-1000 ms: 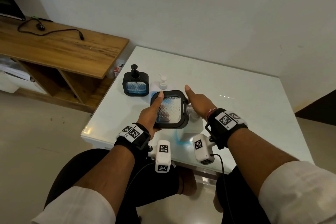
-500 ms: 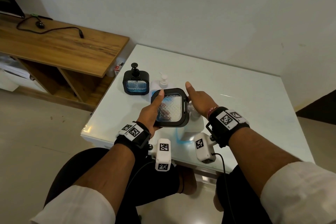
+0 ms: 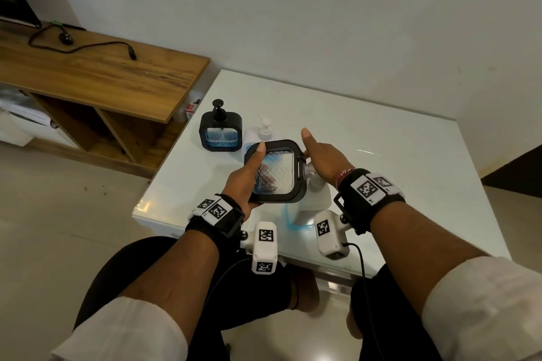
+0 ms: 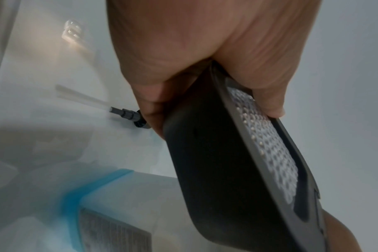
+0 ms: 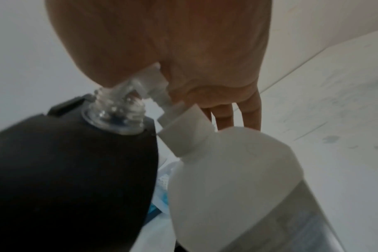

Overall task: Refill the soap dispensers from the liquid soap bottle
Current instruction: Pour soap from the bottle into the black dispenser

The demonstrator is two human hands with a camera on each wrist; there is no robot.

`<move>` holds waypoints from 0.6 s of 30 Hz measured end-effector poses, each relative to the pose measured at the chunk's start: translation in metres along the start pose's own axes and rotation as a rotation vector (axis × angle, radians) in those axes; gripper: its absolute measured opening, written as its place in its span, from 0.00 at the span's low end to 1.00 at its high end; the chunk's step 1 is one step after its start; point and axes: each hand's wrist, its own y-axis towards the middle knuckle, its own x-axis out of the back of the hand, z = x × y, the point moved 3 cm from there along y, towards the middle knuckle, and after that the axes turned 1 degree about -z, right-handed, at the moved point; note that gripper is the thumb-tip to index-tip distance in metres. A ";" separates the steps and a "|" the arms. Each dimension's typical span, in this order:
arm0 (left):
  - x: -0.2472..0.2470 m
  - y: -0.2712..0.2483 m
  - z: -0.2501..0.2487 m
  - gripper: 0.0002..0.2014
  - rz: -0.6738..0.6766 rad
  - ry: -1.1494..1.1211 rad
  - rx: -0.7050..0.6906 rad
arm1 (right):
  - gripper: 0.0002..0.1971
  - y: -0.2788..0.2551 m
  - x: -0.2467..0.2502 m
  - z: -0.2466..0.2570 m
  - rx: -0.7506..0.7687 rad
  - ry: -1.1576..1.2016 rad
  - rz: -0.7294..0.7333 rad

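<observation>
Dispenser [image 3: 274, 173], left hand [image 3: 246, 182] gripping it tilted; right hand [image 3: 324, 160] apparently flat-fingered on white pump [image 5: 153, 81] at 3 o'clock: misaligned neck risks spillage onto surface [image 3: 396, 173].

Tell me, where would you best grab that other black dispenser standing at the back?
Probably by the black dispenser's flat side walls, coming from above with the grip below the pump. It stands upright on the table, and its boxy frame looks firmer to hold than the narrow pump neck.

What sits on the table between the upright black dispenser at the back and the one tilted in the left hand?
In the head view, a small white pump bottle stands between the upright black dispenser and the tilted dispenser that the left hand grips.
</observation>
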 end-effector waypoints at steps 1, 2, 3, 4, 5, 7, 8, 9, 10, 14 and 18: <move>0.000 0.000 0.000 0.39 0.003 0.006 -0.001 | 0.42 0.000 -0.001 0.000 -0.006 -0.010 0.018; 0.000 0.001 0.000 0.40 0.004 0.014 0.000 | 0.42 0.000 -0.004 -0.001 -0.012 -0.021 0.032; 0.001 0.001 0.000 0.40 0.003 0.018 -0.001 | 0.42 0.001 -0.006 -0.002 -0.016 -0.033 0.036; 0.001 0.000 0.000 0.40 0.002 0.020 -0.003 | 0.42 0.001 -0.007 -0.003 -0.018 -0.043 0.035; 0.001 0.000 0.000 0.40 0.001 0.024 -0.004 | 0.42 0.001 -0.007 -0.004 -0.019 -0.045 0.032; 0.000 -0.001 0.000 0.39 0.001 0.024 -0.004 | 0.42 0.000 -0.004 -0.003 -0.017 -0.028 0.037; -0.001 -0.002 0.000 0.39 0.003 0.021 -0.003 | 0.41 0.000 -0.003 -0.002 -0.012 -0.018 0.035; -0.001 -0.003 -0.001 0.38 0.006 0.017 -0.001 | 0.41 -0.001 -0.002 -0.001 0.002 -0.015 0.022; -0.001 -0.004 -0.001 0.39 0.005 0.013 0.002 | 0.41 -0.001 -0.001 0.000 0.018 -0.015 0.002; -0.001 -0.004 -0.003 0.40 0.000 0.021 -0.002 | 0.41 0.005 -0.005 -0.002 0.028 -0.058 -0.046; -0.001 -0.006 -0.003 0.34 -0.023 0.024 0.002 | 0.42 0.008 -0.008 -0.010 -0.001 -0.082 -0.036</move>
